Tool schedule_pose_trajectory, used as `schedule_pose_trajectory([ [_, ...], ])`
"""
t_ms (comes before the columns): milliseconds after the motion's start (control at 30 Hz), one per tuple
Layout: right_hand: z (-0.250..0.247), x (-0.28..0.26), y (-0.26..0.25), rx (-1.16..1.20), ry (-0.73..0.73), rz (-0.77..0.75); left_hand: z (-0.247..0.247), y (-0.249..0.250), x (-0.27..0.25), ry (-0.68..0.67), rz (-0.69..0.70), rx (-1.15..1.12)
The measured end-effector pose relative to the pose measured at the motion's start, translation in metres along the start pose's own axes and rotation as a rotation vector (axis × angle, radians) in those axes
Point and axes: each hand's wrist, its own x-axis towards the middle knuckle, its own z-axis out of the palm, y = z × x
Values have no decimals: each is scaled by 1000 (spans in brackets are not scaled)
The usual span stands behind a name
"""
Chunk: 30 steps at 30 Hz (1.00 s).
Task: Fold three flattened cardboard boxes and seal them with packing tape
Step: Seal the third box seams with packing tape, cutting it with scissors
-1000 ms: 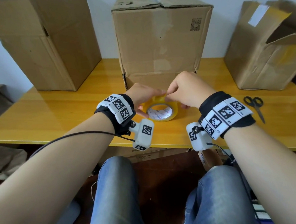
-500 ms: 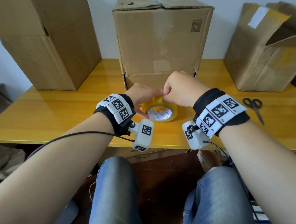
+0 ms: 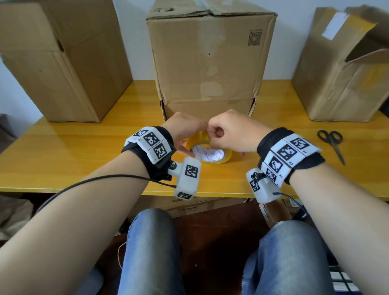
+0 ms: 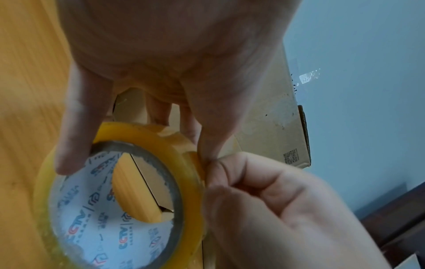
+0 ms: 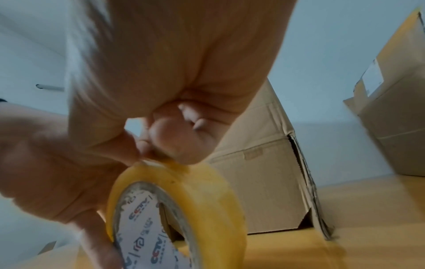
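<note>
A yellow packing tape roll [image 3: 223,159] with a white printed core is held tilted just above the table's front. My left hand [image 3: 186,134] grips it, thumb [image 4: 73,131] across the core's rim and the fingers behind the roll [image 4: 147,135]. My right hand [image 3: 214,133] is curled, and its thumb and forefinger [image 5: 161,147] pinch the tape's end at the roll's top edge [image 5: 207,189]. Three folded cardboard boxes stand behind: one at the left [image 3: 61,60], one in the middle [image 3: 209,62] right behind the hands, one at the right [image 3: 348,73] with an open flap.
Black scissors [image 3: 330,141] lie on the yellow wooden table [image 3: 70,154] to the right of my right wrist. More cardboard sits under the table [image 3: 194,204]. My knees are below the front edge.
My right hand has shifted a little to the left and turned, closing in on the roll's top edge. The left hand and the roll have barely moved.
</note>
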Motion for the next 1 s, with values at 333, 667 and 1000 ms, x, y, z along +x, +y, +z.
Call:
schedule_pose_trajectory([
  [333, -27, -7, -3, 178, 294, 37, -4, -2, 0, 10, -60, -85],
  [667, -3, 1, -5, -146, 170, 90, 1, 0, -2, 16, -51, -41],
  [1000, -5, 3, 2, -151, 160, 86, 2, 0, -1, 10, -46, -37],
])
